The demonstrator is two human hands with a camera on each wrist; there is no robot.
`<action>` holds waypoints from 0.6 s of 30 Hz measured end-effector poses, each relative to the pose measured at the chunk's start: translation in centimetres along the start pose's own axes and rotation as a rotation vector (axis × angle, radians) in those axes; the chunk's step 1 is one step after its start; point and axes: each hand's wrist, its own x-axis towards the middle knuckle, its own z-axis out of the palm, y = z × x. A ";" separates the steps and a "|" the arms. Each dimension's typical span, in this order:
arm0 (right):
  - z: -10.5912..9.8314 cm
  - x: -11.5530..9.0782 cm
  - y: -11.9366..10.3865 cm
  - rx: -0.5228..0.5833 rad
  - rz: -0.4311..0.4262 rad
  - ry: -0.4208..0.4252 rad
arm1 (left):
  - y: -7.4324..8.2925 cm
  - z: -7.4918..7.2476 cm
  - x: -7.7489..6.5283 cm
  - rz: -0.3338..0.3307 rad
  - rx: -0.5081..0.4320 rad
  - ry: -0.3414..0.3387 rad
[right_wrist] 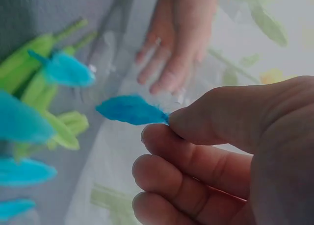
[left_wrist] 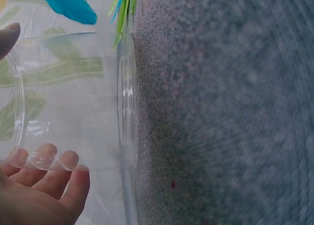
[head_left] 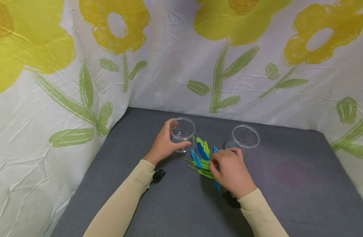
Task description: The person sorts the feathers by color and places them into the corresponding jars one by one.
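My left hand (head_left: 165, 143) holds a clear round plastic jar (head_left: 182, 133), fingers curled on its far left side and thumb across the near right. In the left wrist view the jar (left_wrist: 73, 107) stands on the grey cloth, nothing visible inside. Between thumb and index finger my right hand (head_left: 231, 171) pinches the end of a blue feather (right_wrist: 131, 110), its tip pointing toward the jar. Below it lies a loose pile of green feathers (head_left: 206, 172) and light blue feathers (head_left: 196, 158), partly hidden behind the right hand.
A second clear jar (head_left: 246, 135) stands beyond the right hand, its lower part partly covered by the fingers. Grey cloth (head_left: 169, 204) covers the table. A white curtain with yellow flowers (head_left: 163, 75) hangs along the back and sides.
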 end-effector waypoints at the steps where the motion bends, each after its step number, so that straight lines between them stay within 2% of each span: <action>1: -0.4 0.0 0.1 0.005 0.002 0.012 | 0.0 0.0 0.0 0.000 -0.002 0.001; 7: -2.4 0.3 0.8 0.031 0.024 0.080 | 0.2 0.1 0.2 0.007 -0.006 -0.008; 12: -3.8 1.4 0.9 0.037 0.003 0.130 | 0.2 0.1 0.1 0.016 -0.009 -0.004; 18: -5.0 3.2 0.1 0.080 -0.035 0.131 | 0.0 0.0 -0.2 -0.004 -0.011 -0.011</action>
